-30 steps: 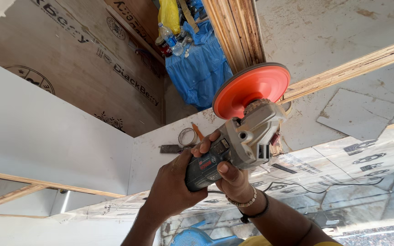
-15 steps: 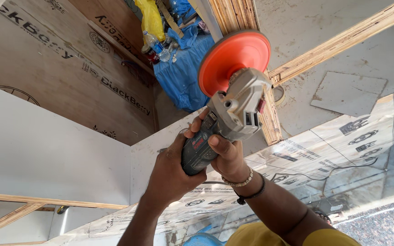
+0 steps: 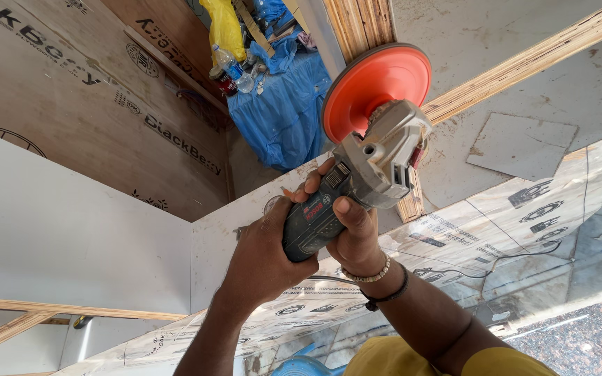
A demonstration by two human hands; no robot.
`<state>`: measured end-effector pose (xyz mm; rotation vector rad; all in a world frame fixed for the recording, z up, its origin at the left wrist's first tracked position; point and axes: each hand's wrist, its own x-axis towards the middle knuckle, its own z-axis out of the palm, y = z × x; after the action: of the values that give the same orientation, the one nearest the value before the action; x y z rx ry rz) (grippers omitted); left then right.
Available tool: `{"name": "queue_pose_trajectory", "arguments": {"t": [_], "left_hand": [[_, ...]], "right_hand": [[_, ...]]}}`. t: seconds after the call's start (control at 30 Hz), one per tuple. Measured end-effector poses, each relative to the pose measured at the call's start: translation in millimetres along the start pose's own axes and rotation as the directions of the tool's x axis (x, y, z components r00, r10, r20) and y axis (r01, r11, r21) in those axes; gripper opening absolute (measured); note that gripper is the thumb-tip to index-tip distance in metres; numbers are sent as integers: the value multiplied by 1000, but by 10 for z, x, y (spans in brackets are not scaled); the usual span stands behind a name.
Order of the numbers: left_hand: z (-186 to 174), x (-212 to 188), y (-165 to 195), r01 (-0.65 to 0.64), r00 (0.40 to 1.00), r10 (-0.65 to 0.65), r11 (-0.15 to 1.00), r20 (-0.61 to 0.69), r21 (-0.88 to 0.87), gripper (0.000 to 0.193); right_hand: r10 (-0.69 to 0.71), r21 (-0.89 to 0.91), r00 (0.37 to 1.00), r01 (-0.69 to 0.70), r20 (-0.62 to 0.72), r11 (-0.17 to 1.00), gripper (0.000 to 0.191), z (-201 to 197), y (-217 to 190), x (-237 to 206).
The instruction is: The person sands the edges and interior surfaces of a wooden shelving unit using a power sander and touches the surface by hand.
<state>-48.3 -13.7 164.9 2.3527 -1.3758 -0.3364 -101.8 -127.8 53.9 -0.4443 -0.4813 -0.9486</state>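
I hold an angle grinder (image 3: 357,181) with a grey head and a dark body in both hands. Its red-orange backing disc (image 3: 374,87) is raised against the edge of a layered plywood strip (image 3: 357,24). My left hand (image 3: 263,257) wraps the rear of the dark body from below. My right hand (image 3: 353,233) grips the body just behind the grey head, thumb up; it wears a bead bracelet and a dark band at the wrist.
A white laminated panel (image 3: 64,230) stands at the left. Brown printed plywood sheets (image 3: 106,90) lean behind it. A blue tarp (image 3: 283,111) holds bottles and a yellow bag. A wooden batten (image 3: 524,63) runs to the upper right. A thin cord (image 3: 496,261) lies across a film-covered board.
The grinder has lifted and its disc has moved up to the edge of the plywood strip. Both hands kept their grip and followed it.
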Motion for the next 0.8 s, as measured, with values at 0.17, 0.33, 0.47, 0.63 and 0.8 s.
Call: {"name": "queue_pose_trajectory", "arguments": {"t": [0.17,0.33,0.47,0.63,0.8], "left_hand": [[-32,-31,59,18,999,-20,998,-30,-54,65],[-95,-43,73,-57,996,49,992,-76,-109,66],[-165,-31,50,-44,999,43,996,-16,-77,66],[-222,36,-18,-144,989,139,983,53,111,73],[-239,67,-20,-110,992,100,983,70,150,71]], "right_hand": [[45,-15,999,-45,-21,999,60,108,-53,51],[24,-70,1000,-23,14,997,62,206,-68,132],[-20,-70,1000,21,16,997,57,226,-31,102],[-132,-13,990,132,-51,991,51,178,80,-7],[-90,79,995,94,-50,992,49,108,129,34]]}}
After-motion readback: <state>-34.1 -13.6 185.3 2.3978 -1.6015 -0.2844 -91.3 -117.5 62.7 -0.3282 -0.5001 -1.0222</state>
